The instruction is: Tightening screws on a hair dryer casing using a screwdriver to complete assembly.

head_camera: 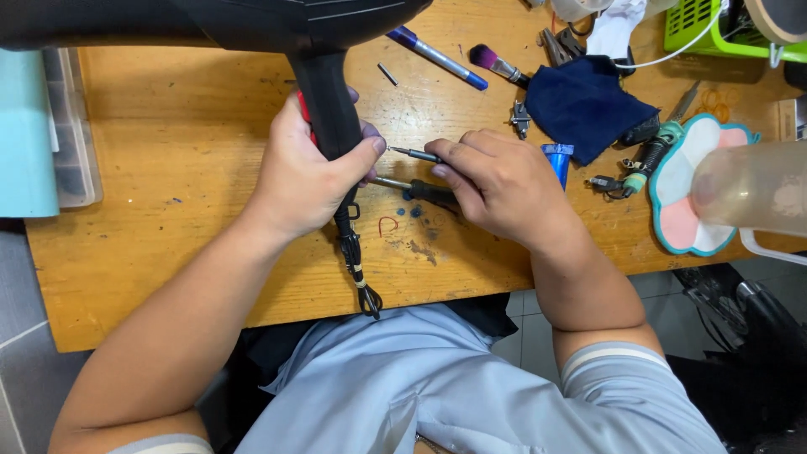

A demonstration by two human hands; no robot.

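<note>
A clear plastic organiser box [71, 126] sits at the left edge of the wooden table [168, 252]. The left hand [307, 181] is wrapped around the handle of a black hair dryer [319, 76], fingers curled tight about it, thumb across the front. Just right, the right hand [504, 185] pinches a small screwdriver [414, 154] between thumb and fingertips, its tip pointing at the handle, perhaps touching it. Farther right lie a dark blue cloth [584, 105] and a flower-shaped mat [685, 189].
</note>
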